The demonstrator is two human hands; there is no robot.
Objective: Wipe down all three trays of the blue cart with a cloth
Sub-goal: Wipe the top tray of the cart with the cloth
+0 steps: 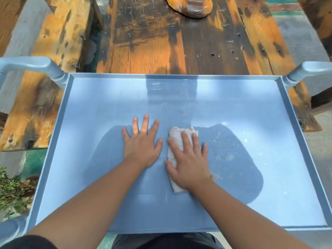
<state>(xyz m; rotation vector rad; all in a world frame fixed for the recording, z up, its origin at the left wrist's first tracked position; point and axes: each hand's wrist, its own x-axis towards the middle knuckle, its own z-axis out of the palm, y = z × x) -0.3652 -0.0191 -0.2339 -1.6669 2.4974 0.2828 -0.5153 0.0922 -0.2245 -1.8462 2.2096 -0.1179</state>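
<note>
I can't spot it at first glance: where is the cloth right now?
In the head view, the cloth lies flat on the top tray near its middle, pressed under the right hand, just right of the left hand.

Pale blue tray [269,108], off-white cloth [177,135], orange-and-black mottled wooden planks [147,42].

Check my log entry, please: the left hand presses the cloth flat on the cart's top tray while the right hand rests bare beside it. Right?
Not quite: the hands are swapped. In the head view the right hand presses the cloth flat on the top tray, while the left hand rests bare beside it.
</note>
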